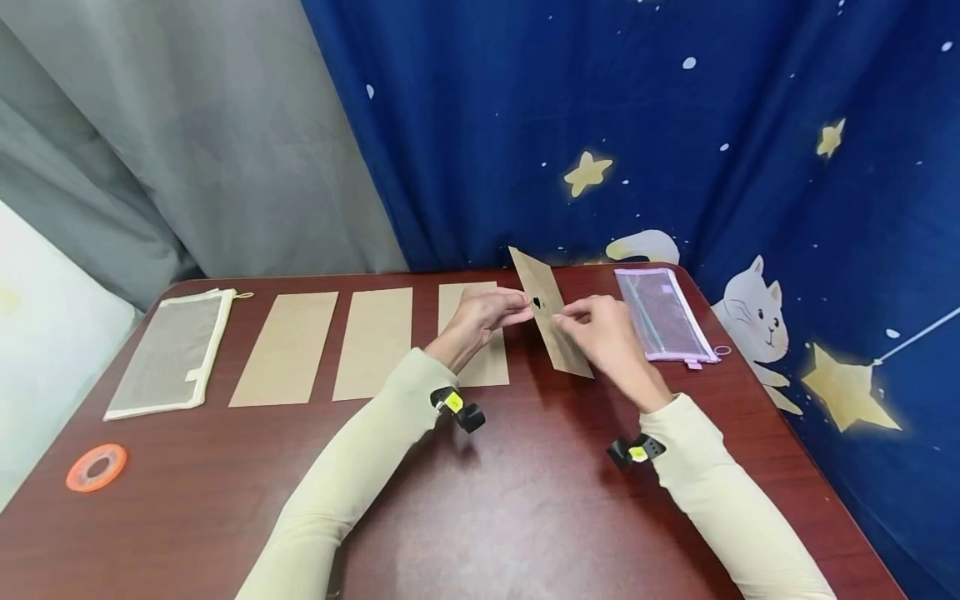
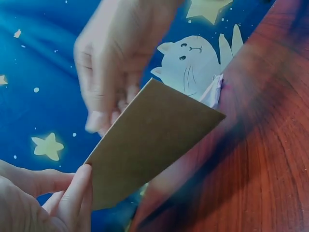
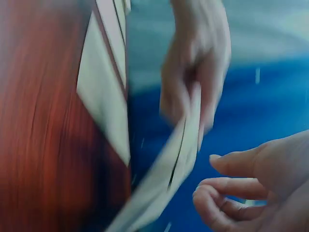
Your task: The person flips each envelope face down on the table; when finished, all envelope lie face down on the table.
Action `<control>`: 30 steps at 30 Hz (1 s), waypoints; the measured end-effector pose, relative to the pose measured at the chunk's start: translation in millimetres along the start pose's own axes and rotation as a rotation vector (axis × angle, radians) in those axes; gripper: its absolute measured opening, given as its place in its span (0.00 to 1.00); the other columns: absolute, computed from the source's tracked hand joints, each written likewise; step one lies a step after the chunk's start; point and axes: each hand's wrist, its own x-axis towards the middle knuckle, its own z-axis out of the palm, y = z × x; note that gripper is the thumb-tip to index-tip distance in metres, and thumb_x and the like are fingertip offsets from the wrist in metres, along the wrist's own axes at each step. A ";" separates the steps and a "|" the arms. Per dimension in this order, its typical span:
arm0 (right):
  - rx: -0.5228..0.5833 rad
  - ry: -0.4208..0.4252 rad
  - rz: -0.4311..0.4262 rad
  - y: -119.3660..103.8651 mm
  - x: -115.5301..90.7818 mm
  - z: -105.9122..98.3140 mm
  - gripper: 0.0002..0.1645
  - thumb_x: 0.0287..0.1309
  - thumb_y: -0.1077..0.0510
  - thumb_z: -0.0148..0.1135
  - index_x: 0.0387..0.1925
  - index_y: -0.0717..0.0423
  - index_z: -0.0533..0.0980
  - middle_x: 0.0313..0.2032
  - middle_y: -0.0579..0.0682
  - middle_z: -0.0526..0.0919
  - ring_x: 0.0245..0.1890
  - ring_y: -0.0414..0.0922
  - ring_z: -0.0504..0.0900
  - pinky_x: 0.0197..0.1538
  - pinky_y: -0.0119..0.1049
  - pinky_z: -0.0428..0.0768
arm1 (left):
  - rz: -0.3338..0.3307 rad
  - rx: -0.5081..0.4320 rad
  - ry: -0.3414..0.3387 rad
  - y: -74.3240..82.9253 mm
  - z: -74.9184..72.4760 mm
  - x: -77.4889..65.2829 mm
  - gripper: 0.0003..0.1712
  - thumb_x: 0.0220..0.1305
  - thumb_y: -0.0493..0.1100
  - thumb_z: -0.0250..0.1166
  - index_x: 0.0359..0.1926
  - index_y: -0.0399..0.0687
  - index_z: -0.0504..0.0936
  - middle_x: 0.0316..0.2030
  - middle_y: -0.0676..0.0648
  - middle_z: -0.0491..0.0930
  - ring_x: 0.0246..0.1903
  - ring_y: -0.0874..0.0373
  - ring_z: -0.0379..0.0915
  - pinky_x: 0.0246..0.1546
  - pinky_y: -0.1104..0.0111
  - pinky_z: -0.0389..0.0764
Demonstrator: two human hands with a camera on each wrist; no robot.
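Note:
A brown kraft-paper envelope (image 1: 551, 312) stands tilted on edge above the far part of the table, with a small black mark on its side. My left hand (image 1: 491, 310) pinches its left edge between thumb and fingers; the left wrist view shows this grip on the envelope (image 2: 149, 145) from the plain side. On the other side, my right hand (image 1: 603, 329) is close to the marked face. In the right wrist view, the right hand's thumb and bent fingers (image 3: 236, 164) stand apart with nothing between them, beside the envelope (image 3: 164, 169), which shows a thin dark line.
Three more brown envelopes lie in a row, including the left one (image 1: 287, 350) and the middle one (image 1: 373, 342). A cream mesh zip pouch (image 1: 168, 354) lies far left, an orange tape roll (image 1: 96, 468) nearer. A purple mesh pouch (image 1: 667, 312) lies right; curtains hang behind.

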 end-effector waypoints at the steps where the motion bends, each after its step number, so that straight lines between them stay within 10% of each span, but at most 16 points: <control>1: -0.023 -0.010 -0.021 -10.1 -3.7 1.3 0.11 0.60 0.54 0.70 0.38 0.57 0.89 0.31 0.55 0.91 0.31 0.47 0.85 0.31 0.35 0.78 | 0.013 0.000 -0.002 1.1 1.0 -0.3 0.16 0.60 0.21 0.65 0.50 0.22 0.82 0.49 0.29 0.84 0.25 0.60 0.85 0.37 0.69 0.89; 10: -0.328 0.119 -0.130 -44.5 -22.4 19.8 0.09 0.59 0.61 0.70 0.27 0.62 0.86 0.25 0.60 0.82 0.28 0.60 0.85 0.31 0.54 0.85 | 0.068 -0.023 0.004 6.0 10.1 -7.6 0.14 0.59 0.22 0.66 0.47 0.22 0.82 0.31 0.38 0.87 0.23 0.59 0.85 0.35 0.69 0.89; 19: -0.378 0.277 -0.136 -36.1 -24.9 22.6 0.10 0.56 0.65 0.64 0.20 0.63 0.80 0.24 0.59 0.78 0.27 0.62 0.82 0.28 0.56 0.83 | 0.088 0.042 0.004 2.6 20.3 -12.0 0.15 0.68 0.33 0.64 0.51 0.26 0.82 0.50 0.29 0.84 0.42 0.48 0.88 0.46 0.64 0.88; 30: -0.207 0.337 -0.077 -41.3 -19.0 5.4 0.10 0.54 0.63 0.62 0.21 0.60 0.84 0.25 0.58 0.82 0.29 0.61 0.84 0.31 0.54 0.82 | -0.347 -0.180 -0.155 -33.2 12.9 3.4 0.30 0.82 0.45 0.43 0.73 0.28 0.60 0.72 0.29 0.63 0.72 0.38 0.62 0.74 0.52 0.67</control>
